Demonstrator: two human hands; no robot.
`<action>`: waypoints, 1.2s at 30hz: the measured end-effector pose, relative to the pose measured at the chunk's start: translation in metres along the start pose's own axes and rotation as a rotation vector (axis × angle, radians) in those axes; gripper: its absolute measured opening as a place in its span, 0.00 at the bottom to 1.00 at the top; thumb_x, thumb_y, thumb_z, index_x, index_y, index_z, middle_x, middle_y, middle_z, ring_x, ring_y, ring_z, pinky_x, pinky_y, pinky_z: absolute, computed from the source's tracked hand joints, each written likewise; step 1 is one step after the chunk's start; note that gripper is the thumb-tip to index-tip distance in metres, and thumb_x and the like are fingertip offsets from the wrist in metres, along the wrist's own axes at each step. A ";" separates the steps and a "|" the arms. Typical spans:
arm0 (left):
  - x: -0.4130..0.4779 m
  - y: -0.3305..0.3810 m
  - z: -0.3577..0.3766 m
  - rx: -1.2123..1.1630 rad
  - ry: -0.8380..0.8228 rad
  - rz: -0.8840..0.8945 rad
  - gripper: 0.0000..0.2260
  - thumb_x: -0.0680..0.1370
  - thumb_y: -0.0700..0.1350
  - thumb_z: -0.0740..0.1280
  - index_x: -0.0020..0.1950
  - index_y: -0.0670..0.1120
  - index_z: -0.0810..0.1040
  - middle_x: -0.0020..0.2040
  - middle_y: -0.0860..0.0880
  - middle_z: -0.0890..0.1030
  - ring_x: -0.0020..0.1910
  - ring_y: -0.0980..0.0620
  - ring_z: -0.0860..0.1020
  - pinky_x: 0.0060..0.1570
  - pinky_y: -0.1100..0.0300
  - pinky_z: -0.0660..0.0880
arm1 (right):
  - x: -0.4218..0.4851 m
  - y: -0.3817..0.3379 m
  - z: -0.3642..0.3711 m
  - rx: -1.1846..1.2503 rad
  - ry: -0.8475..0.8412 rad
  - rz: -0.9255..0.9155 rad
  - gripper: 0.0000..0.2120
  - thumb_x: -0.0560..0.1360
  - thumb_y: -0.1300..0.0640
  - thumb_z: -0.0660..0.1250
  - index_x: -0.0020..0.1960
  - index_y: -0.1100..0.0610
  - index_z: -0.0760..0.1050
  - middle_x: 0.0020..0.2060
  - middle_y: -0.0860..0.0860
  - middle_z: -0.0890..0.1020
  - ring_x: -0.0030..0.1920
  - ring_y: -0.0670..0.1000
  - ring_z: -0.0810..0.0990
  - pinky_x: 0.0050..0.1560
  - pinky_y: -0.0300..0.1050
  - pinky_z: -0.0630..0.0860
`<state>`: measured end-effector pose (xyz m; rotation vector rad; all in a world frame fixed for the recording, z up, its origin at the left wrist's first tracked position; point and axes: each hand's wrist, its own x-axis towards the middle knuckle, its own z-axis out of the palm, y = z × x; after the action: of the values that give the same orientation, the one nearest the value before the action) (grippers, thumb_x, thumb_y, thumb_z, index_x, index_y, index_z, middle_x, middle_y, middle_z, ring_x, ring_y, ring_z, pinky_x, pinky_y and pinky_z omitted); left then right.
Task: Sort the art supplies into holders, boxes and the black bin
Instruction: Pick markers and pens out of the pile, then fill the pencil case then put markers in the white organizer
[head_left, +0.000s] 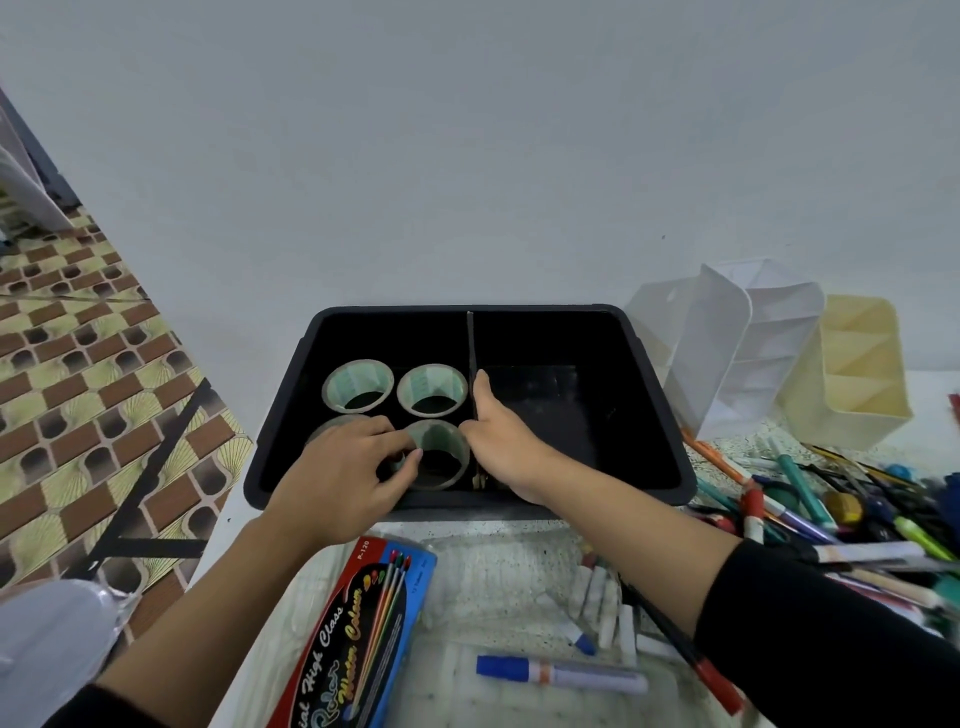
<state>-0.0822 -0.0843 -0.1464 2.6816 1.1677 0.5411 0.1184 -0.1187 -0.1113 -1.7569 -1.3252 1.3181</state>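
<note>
The black bin (649, 395) stands at the back of the table, split by a thin divider (470, 343). Its left half holds several rolls of clear tape, two at the back (357, 389) (432, 391). My left hand (337, 470) reaches into that half and pinches the rim of the front tape roll (441, 457), covering another roll behind it. My right hand (501, 441) rests against the divider, thumb along it, fingers curled on the roll's side. The bin's right half looks bare.
A white holder (727, 343) and a cream holder (852, 374) lean at the back right. A heap of pens and markers (831, 509) fills the right side. A watercolour box (353, 639), paint tubes (602, 603) and a blue marker (561, 673) lie in front.
</note>
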 end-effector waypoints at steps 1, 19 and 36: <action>0.001 0.000 -0.001 0.005 -0.002 -0.005 0.17 0.81 0.59 0.55 0.47 0.54 0.81 0.39 0.58 0.75 0.40 0.58 0.73 0.40 0.60 0.72 | 0.000 0.000 0.000 0.009 0.000 0.008 0.35 0.85 0.59 0.53 0.81 0.48 0.34 0.73 0.58 0.69 0.72 0.61 0.68 0.71 0.57 0.67; 0.018 0.022 -0.003 -0.018 0.164 -0.053 0.17 0.79 0.58 0.58 0.38 0.51 0.78 0.31 0.56 0.74 0.30 0.57 0.72 0.29 0.55 0.71 | 0.005 0.008 -0.014 0.121 0.071 -0.101 0.30 0.82 0.46 0.63 0.81 0.48 0.56 0.73 0.50 0.70 0.73 0.53 0.69 0.72 0.48 0.66; 0.123 0.245 0.055 -0.321 -0.020 0.154 0.05 0.81 0.49 0.66 0.48 0.51 0.80 0.42 0.55 0.78 0.42 0.56 0.76 0.44 0.57 0.75 | -0.118 0.122 -0.274 -0.165 0.921 -0.354 0.13 0.78 0.57 0.68 0.61 0.51 0.72 0.45 0.47 0.79 0.45 0.45 0.78 0.42 0.41 0.74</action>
<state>0.1817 -0.1608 -0.0936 2.5021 0.7936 0.6609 0.4153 -0.2391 -0.0768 -1.7710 -1.1108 0.1327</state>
